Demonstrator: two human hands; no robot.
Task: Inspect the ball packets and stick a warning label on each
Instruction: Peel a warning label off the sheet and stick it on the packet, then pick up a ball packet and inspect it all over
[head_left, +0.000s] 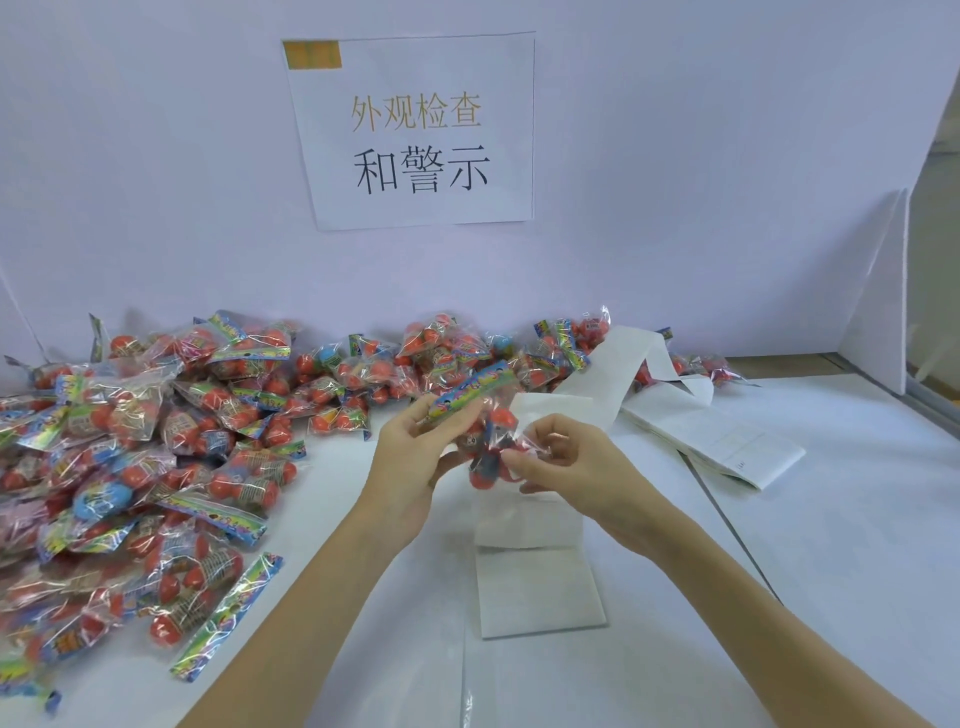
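A white paper sign (415, 130) stuck on the back wall carries two lines of Chinese: 外观检查 in orange above, 和警示 in black below. The ball packets (156, 415) have colourful printed header strips, and the label sheets (727, 441) seemingly bear faint print, but neither can be read.

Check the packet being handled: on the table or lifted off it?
Lifted. Both the left hand and right hand hold the packet above the table.

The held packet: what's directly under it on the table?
Under the held packet, gripped by the left hand and right hand, lies the white label strip on the table. The hands cover the part of the strip directly beneath.
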